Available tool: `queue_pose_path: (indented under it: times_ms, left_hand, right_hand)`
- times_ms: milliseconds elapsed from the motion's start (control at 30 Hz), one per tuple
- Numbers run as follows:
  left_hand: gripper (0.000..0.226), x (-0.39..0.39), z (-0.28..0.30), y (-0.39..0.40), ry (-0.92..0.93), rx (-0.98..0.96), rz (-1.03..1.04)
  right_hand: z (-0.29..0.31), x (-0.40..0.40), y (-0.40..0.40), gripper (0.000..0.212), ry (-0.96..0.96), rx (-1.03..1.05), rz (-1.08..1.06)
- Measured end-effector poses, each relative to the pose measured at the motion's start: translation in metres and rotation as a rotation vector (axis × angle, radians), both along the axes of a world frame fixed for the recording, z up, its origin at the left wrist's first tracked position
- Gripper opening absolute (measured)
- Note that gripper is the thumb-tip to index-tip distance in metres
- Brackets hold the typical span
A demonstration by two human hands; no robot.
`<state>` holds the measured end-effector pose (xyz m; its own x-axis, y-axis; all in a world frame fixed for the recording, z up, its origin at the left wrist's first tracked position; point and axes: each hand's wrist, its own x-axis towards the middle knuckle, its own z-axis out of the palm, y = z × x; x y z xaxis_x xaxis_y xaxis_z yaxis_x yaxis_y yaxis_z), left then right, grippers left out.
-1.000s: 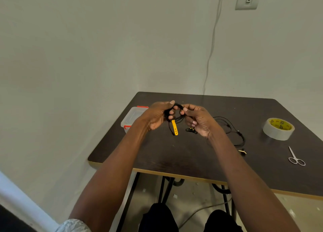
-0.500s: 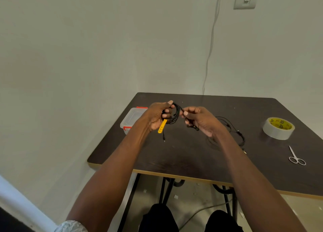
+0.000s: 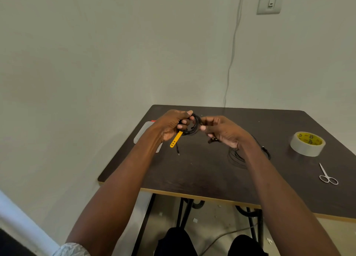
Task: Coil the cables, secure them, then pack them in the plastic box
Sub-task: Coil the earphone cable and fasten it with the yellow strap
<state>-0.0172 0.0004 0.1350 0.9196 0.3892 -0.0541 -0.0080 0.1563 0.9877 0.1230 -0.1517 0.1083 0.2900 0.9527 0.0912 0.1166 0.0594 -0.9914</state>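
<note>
The coiled black cable (image 3: 192, 127) hangs in the air above the far half of the bench (image 3: 202, 174), between the two hands. The left hand (image 3: 169, 127) grips the coil's nine o'clock side, fingers curled through the loop; the right hand (image 3: 221, 130) pinches it at three o'clock. A yellow strap (image 3: 176, 139) dangles from the coil toward seven o'clock, long axis slanting down, closest to the left hand, so wrapping it likely falls to the free right fingers. A loose cable (image 3: 238, 157) lies on the bench under the right wrist. The plastic box (image 3: 143, 132) sits at nine o'clock, tape roll (image 3: 307, 143) and scissors (image 3: 327, 175) at three.
</note>
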Motion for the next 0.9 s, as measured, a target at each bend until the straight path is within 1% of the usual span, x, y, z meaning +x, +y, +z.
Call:
queue_pose_path:
  times_ms: [67, 133, 167, 267, 300, 333, 367, 433, 533, 600, 667, 833, 900]
  left_hand:
    - [0.025, -0.004, 0.004, 0.002, 0.019, 0.004, 0.008]
    - [0.025, -0.007, 0.007, 0.003, 0.032, 0.019, -0.004]
    - [0.025, -0.008, 0.008, 0.003, 0.032, 0.021, -0.015]
    - [0.025, -0.008, 0.009, 0.000, 0.016, 0.007, -0.040]
    - [0.025, -0.007, 0.008, -0.001, 0.012, 0.010, -0.041]
    - [0.026, -0.006, 0.008, -0.002, 0.007, 0.014, -0.037]
    - [0.026, -0.005, 0.007, -0.002, 0.001, 0.014, -0.032]
    - [0.026, -0.003, 0.006, -0.005, -0.010, 0.014, -0.018]
    - [0.027, -0.001, 0.007, -0.008, -0.012, 0.028, 0.006]
    - [0.027, -0.001, 0.006, -0.009, -0.004, 0.038, 0.010]
    - [0.027, -0.002, 0.004, -0.009, 0.000, 0.033, 0.013]
    - [0.027, -0.001, 0.004, -0.015, -0.008, 0.019, 0.034]
    - [0.027, 0.001, 0.004, -0.017, -0.014, 0.019, 0.049]
  right_hand:
    - [0.004, 0.002, -0.002, 0.026, -0.064, -0.013, -0.071]
    - [0.007, 0.003, -0.003, 0.022, -0.071, 0.004, -0.104]
    - [0.009, 0.003, -0.003, 0.020, -0.142, 0.006, -0.131]
    - [0.015, -0.002, 0.006, 0.020, -0.623, -0.023, -0.259]
    - [0.015, -0.005, 0.009, 0.023, -0.708, -0.024, -0.284]
    - [0.016, -0.008, 0.012, 0.023, -0.721, -0.024, -0.306]
    - [0.016, -0.012, 0.013, 0.021, -0.676, -0.030, -0.342]
    - [0.013, -0.017, 0.015, 0.013, -0.470, -0.032, -0.422]
    - [0.010, -0.025, 0.014, 0.014, -0.102, 0.039, -0.407]
    - [0.009, -0.028, 0.012, 0.011, 0.058, 0.101, -0.400]
    - [0.008, -0.029, 0.012, 0.012, 0.159, 0.124, -0.401]
    - [0.006, -0.029, 0.014, 0.015, 0.340, 0.041, -0.401]
    - [0.003, -0.028, 0.015, 0.012, 0.433, 0.042, -0.384]
